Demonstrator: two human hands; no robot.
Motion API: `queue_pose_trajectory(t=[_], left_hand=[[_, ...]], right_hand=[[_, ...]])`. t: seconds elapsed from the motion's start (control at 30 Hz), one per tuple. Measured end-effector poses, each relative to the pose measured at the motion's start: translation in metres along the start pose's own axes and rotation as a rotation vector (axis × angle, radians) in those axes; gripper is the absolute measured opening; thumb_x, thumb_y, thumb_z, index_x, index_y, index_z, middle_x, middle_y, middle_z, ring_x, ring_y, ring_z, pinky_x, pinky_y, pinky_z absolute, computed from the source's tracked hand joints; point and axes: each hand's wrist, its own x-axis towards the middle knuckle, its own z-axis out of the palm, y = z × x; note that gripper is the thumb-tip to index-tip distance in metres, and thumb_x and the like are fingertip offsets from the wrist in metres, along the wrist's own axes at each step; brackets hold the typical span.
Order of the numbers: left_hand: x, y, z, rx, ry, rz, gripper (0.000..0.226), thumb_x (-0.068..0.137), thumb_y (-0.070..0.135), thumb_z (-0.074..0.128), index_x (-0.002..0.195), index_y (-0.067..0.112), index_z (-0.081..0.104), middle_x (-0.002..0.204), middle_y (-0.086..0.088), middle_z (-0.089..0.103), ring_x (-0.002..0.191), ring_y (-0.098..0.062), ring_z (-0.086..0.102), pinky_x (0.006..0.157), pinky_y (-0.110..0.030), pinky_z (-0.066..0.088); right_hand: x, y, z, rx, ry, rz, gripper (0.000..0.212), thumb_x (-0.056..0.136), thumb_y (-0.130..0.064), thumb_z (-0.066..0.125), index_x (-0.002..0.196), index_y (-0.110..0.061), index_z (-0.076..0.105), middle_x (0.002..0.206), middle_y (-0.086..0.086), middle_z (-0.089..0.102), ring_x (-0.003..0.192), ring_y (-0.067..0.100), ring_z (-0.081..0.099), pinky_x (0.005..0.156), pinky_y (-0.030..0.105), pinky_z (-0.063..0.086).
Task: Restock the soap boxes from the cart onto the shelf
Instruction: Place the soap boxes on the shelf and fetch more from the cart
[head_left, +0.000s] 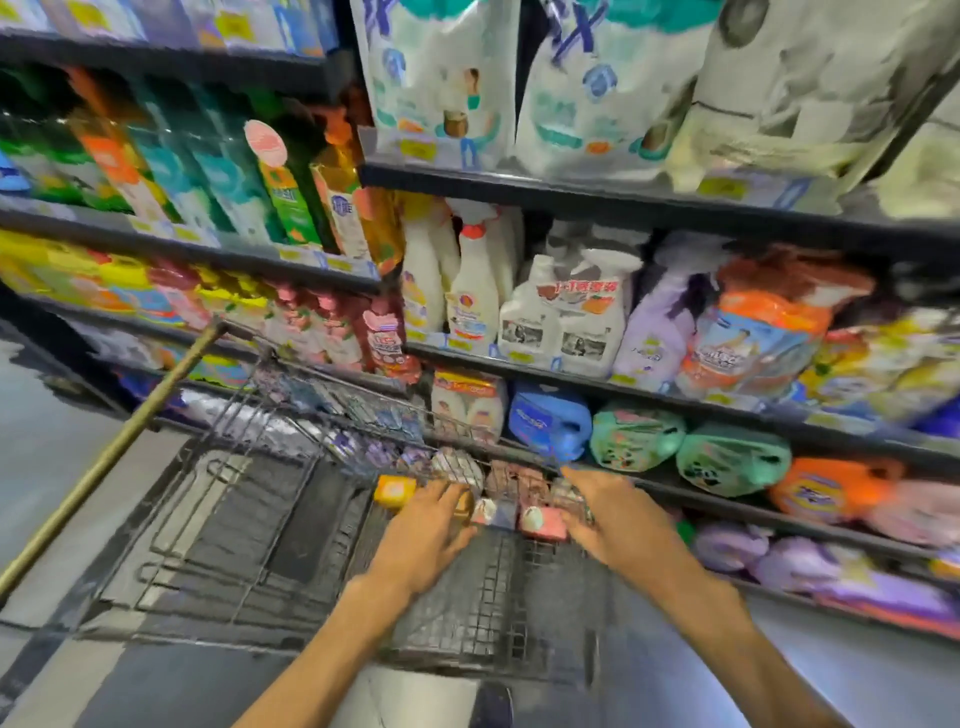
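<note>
Left hand (428, 525), lower centre of the frame: palm down, fingers extended and loosely spread, reaching into the wire cart (291, 525). Its fingertips lie over a cluster of soap boxes; whether they grip one cannot be told, owing to blur. Right hand (605, 512), just right of it: also palm down, fingers extended toward the same cluster, touching or nearly touching a pink box (543, 522).

Both forearms enter from the bottom edge and converge toward the cart's far right corner.

Soap boxes visible: an orange box (395, 490) left of the left hand, its long axis running roughly left to right; the pink box lying flat between the hands; further boxes there are too blurred to count.

Shelf (623, 387) with bottles and refill pouches fills the upper and right of the frame.
</note>
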Motion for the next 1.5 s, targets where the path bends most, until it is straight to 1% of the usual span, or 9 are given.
queue_pose_trajectory(t=[0.2, 0.37, 0.57, 0.77, 0.87, 1.03, 1.13, 1.37, 1.5], left_hand=[[0.087, -0.034, 0.075, -0.010, -0.167, -0.038, 0.049, 0.101, 0.029, 0.054, 0.145, 0.013, 0.041, 0.145, -0.012, 0.046, 0.131, -0.034, 0.047, 0.099, -0.042, 0.046], [0.154, -0.071, 0.162, -0.035, -0.256, -0.092, 0.052, 0.096, 0.019, 0.060, 0.144, 0.024, 0.041, 0.143, -0.009, 0.051, 0.119, -0.032, 0.060, 0.097, -0.044, 0.055], [0.238, -0.109, 0.261, 0.156, -0.265, -0.008, 0.068, 0.084, -0.010, 0.055, 0.147, 0.011, 0.038, 0.150, -0.010, 0.041, 0.141, -0.031, 0.037, 0.112, -0.039, 0.041], [0.290, -0.132, 0.318, 0.323, -0.382, 0.062, 0.060, 0.097, -0.003, 0.042, 0.154, 0.003, 0.022, 0.161, -0.017, 0.022, 0.150, -0.036, 0.019, 0.122, -0.040, 0.024], [0.296, -0.131, 0.327, 0.348, -0.373, 0.039, 0.074, 0.088, -0.008, 0.056, 0.153, 0.001, 0.022, 0.157, -0.017, 0.028, 0.146, -0.036, 0.025, 0.119, -0.041, 0.026], [0.285, -0.130, 0.322, 0.423, -0.156, 0.186, 0.056, 0.054, 0.006, 0.087, 0.105, 0.006, 0.063, 0.095, -0.013, 0.069, 0.094, -0.031, 0.063, 0.078, -0.038, 0.053], [0.272, -0.131, 0.316, 0.376, -0.205, 0.133, 0.057, 0.073, 0.008, 0.079, 0.124, 0.009, 0.052, 0.122, -0.010, 0.060, 0.115, -0.029, 0.053, 0.097, -0.036, 0.048], [0.227, -0.153, 0.294, 0.189, -0.202, 0.076, 0.050, 0.096, 0.022, 0.063, 0.142, 0.015, 0.045, 0.144, -0.005, 0.047, 0.139, -0.026, 0.035, 0.102, -0.034, 0.051], [0.201, -0.179, 0.290, -0.084, -0.145, 0.048, 0.041, 0.096, 0.030, 0.061, 0.135, 0.025, 0.047, 0.129, 0.003, 0.044, 0.115, -0.017, 0.051, 0.081, -0.037, 0.060]], right_hand=[[0.046, 0.024, 0.068, 0.103, -0.069, 0.116, 0.047, 0.086, -0.035, 0.063, 0.131, -0.026, 0.052, 0.113, 0.007, 0.069, 0.096, 0.031, 0.068, 0.073, 0.037, 0.056], [0.076, 0.047, 0.150, 0.092, -0.233, 0.223, 0.055, 0.098, -0.047, 0.048, 0.149, -0.028, 0.038, 0.130, -0.005, 0.057, 0.114, 0.019, 0.059, 0.092, 0.034, 0.050], [0.101, 0.065, 0.227, 0.175, -0.307, 0.326, 0.060, 0.101, -0.044, 0.045, 0.155, -0.028, 0.024, 0.154, -0.002, 0.038, 0.137, 0.021, 0.041, 0.110, 0.039, 0.039], [0.101, 0.080, 0.278, 0.196, -0.297, 0.345, 0.053, 0.102, -0.039, 0.043, 0.152, -0.034, 0.026, 0.150, -0.008, 0.042, 0.135, 0.014, 0.042, 0.109, 0.033, 0.039], [0.097, 0.079, 0.287, 0.222, -0.309, 0.358, 0.052, 0.103, -0.040, 0.042, 0.151, -0.036, 0.025, 0.146, -0.009, 0.044, 0.132, 0.013, 0.041, 0.107, 0.028, 0.035], [0.097, 0.076, 0.294, 0.192, -0.319, 0.372, 0.051, 0.103, -0.040, 0.041, 0.151, -0.031, 0.028, 0.152, -0.011, 0.037, 0.140, 0.012, 0.032, 0.111, 0.022, 0.025], [0.106, 0.080, 0.297, 0.182, -0.269, 0.389, 0.045, 0.100, -0.034, 0.049, 0.143, -0.022, 0.045, 0.142, -0.004, 0.051, 0.130, 0.018, 0.045, 0.105, 0.029, 0.037], [0.155, 0.110, 0.328, 0.000, -0.127, 0.411, 0.047, 0.092, -0.021, 0.062, 0.137, -0.017, 0.048, 0.129, 0.002, 0.058, 0.115, 0.022, 0.057, 0.094, 0.032, 0.052], [0.186, 0.133, 0.368, -0.144, -0.245, 0.474, 0.065, 0.090, -0.019, 0.067, 0.145, -0.005, 0.036, 0.142, 0.011, 0.047, 0.130, 0.029, 0.046, 0.106, 0.036, 0.046]])
